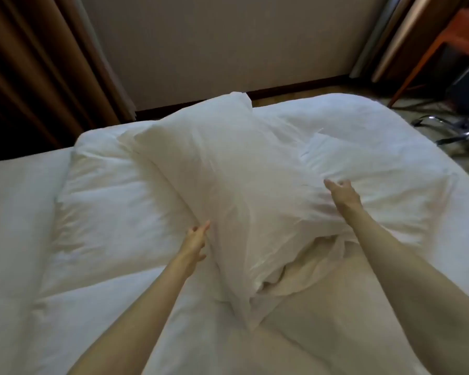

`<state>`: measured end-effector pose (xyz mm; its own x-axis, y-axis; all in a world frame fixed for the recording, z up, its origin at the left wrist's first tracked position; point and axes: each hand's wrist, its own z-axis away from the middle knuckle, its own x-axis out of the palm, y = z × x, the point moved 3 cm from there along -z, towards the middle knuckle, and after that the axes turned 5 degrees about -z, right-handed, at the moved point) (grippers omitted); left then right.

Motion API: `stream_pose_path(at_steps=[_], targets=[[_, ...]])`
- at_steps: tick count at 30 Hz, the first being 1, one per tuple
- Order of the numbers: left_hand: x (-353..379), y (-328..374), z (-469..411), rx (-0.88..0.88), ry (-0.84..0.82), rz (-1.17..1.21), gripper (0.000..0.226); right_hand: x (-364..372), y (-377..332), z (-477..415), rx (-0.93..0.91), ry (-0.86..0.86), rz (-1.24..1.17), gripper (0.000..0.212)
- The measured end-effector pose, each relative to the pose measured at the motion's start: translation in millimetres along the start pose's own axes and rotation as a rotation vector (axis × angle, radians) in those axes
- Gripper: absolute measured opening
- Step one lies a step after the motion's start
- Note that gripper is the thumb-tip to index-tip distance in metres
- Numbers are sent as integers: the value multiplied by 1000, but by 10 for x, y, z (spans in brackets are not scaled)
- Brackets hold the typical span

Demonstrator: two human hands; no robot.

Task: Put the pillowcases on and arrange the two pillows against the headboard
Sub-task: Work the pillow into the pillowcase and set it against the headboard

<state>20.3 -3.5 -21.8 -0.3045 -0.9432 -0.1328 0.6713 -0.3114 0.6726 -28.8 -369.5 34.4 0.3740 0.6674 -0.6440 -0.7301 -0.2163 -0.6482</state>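
judging the pillow soft and light, my left hand flat-fingered at its edge, right hand spread on top, i'd grip the pillowcase mouth.

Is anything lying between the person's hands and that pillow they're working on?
Nothing visible does. The left hand is already against the near left side of the pillow, and the right hand rests on its right side. The pillowcase's open end faces the person, bunched between the arms.
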Motion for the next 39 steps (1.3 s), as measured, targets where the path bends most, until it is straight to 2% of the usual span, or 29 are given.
stream_pose_path(at_steps=[4,6,8,10,12,16,20,24,26,30,32,34,37,39], targets=[[254,-251,-96,-148,-99,67,79,81,352,-74,139,-90,150,85],[360,-316,-110,-169,-166,125,73,110,472,-80,146,-82,169,89],[473,-329,-141,-154,-207,245,66,169,457,-58,118,-145,82,88],[581,-321,-177,-99,-237,386,60,300,439,17,108,-224,-130,67],[645,-287,-188,-78,-219,528,54,436,438,61,105,-222,-208,37],[577,-326,-281,-145,38,633,28,545,289,179,16,-213,-237,25],[359,-327,-281,-130,272,486,23,369,-7,459,-52,-205,-402,20],[-20,-145,-60,-58,419,373,31,306,-470,776,-149,-177,-464,20],[-339,63,74,5,487,222,36,322,-741,949,-213,-174,-460,19],[-1092,478,302,155,613,56,44,395,-1254,1340,-374,-228,-417,18],[-1461,660,468,205,720,-34,45,446,-1442,1557,-488,-265,-360,26],[-1838,767,706,247,785,-96,46,546,-1544,1868,-584,-325,-278,34],[-2266,747,1033,296,841,-115,47,727,-1482,2278,-631,-402,-163,45],[-2427,628,1281,323,876,-127,47,849,-1371,2522,-643,-446,-109,44]])
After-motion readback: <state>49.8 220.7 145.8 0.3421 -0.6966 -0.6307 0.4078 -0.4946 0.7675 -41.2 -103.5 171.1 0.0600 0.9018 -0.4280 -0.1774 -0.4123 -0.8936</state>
